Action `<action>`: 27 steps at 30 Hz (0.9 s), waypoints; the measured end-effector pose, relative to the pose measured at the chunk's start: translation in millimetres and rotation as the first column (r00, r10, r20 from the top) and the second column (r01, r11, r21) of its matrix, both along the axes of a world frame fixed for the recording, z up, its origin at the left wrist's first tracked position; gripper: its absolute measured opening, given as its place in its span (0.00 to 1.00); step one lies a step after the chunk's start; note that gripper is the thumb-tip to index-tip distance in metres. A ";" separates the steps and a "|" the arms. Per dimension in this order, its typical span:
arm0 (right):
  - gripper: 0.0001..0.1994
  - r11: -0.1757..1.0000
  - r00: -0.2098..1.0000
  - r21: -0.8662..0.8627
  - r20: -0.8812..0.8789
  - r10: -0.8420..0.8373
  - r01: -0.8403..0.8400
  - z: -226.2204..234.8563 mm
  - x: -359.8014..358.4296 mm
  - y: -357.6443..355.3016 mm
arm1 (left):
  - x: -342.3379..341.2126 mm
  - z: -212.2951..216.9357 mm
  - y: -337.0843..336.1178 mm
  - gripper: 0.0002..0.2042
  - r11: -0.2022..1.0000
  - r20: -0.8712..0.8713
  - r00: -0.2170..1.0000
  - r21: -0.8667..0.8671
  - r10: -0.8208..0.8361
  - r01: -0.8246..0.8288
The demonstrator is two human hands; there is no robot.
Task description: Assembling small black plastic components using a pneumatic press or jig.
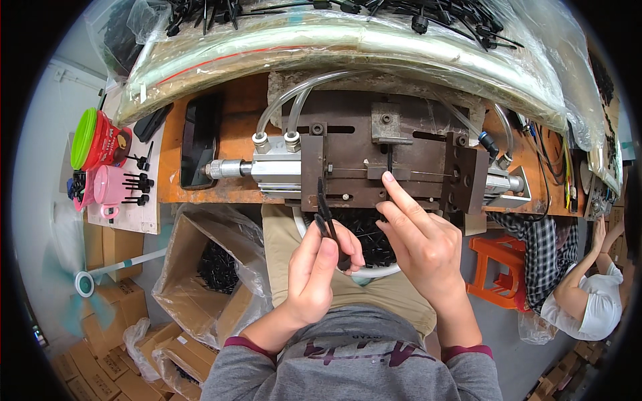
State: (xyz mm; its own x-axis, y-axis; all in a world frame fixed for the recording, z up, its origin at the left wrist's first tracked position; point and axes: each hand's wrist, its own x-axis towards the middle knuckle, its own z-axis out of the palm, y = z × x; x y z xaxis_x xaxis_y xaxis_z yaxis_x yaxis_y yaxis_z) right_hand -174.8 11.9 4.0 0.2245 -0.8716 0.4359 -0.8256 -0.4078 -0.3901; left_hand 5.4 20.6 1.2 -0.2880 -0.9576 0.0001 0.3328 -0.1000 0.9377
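Observation:
My left hand (313, 271) is closed around several thin black plastic cable ties (324, 207), which point up in front of the fixture's left block. My right hand (428, 244) reaches to the middle of a dark metal fixture (348, 148) with its index finger stretched out. That fingertip touches, or nearly touches, the small block (382, 174) where a short black piece (390, 158) stands under a metal clamp (386, 122). Nothing shows between the fingers of my right hand, though its palm is hidden. A thin wire runs across the fixture on both sides of the block.
Air cylinders (277, 170) with clear hoses flank the fixture. A dark phone (200, 137) and a pink cup (109, 185) are left. Plastic-covered black parts (421, 23) lie behind. Below are a lined carton (200, 294), a fan (84, 283) and an orange stool (495, 267); another person (582, 301) sits right.

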 end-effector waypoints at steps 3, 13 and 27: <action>0.13 1.000 1.000 0.002 0.008 0.002 -0.002 1.1 0.2 -1.6 | -0.2 0.7 -0.4 0.15 1.000 -0.031 1.000 0.006 -0.008 0.008; 0.12 1.000 1.000 0.011 0.004 -0.017 0.017 0.6 0.4 -0.6 | -0.9 -1.1 -2.2 0.10 1.000 -0.027 1.000 0.011 0.001 0.000; 0.16 0.995 0.997 -0.101 0.070 0.016 -0.009 3.8 0.4 1.5 | -1.9 6.0 -1.7 0.14 0.994 -0.040 0.999 0.109 0.025 -0.020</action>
